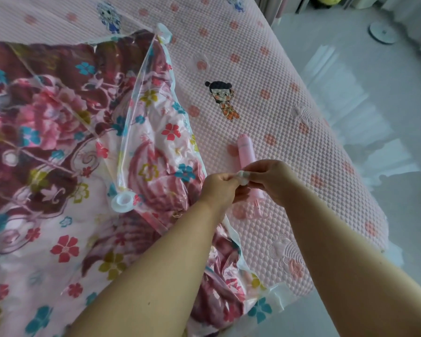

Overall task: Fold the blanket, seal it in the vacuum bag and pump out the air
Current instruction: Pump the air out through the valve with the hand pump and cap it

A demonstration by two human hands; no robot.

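We look down on a bed (277, 76) covered by a pink dimpled mattress pad printed with small flowers and cartoon figures. Across its left side lies the vacuum bag (141, 98), clear plastic with the folded floral blanket (46, 132) inside it, dark red and pink with blue, yellow and red blossoms showing through. The bag's round white valve (122, 202) sits on top of the plastic, well to the left of our hands and apart from them. Just off the bag's right edge, a pink hand pump (247, 154) lies on the bed, its near end hidden under our hands. Our left hand (218, 188) and right hand (270, 178) meet above that end of the pump, forearms reaching in from the bottom of the view. The fingers of both hands are curled and pressed together around a small white piece (243, 177) pinched between them; it is too small and blurred to say what it is. The bag's edge lies just below our left wrist.
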